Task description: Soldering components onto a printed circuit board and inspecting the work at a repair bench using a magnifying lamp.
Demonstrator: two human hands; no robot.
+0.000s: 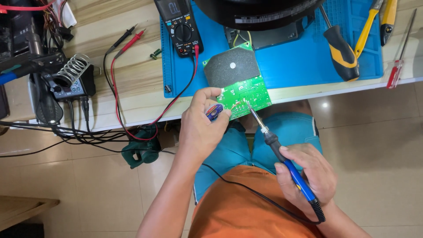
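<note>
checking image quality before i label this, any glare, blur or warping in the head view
Head view: even, soft light and sharp focus on the green circuit board and soldering iron; a small glare spot on the floor tile and sheen on the multimeter screen; the desk edge bows slightly, hinting at wide-angle distortion; no motion blur on the left hand or right hand.

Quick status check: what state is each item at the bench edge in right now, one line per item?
Left hand: gripping a small round blue spool, steadying the board.
Right hand: gripping the blue-handled soldering iron, tip on the board.
Green circuit board: overhanging the table edge.
Black multimeter: display lit, leads attached.
Coiled iron stand: empty.
</note>
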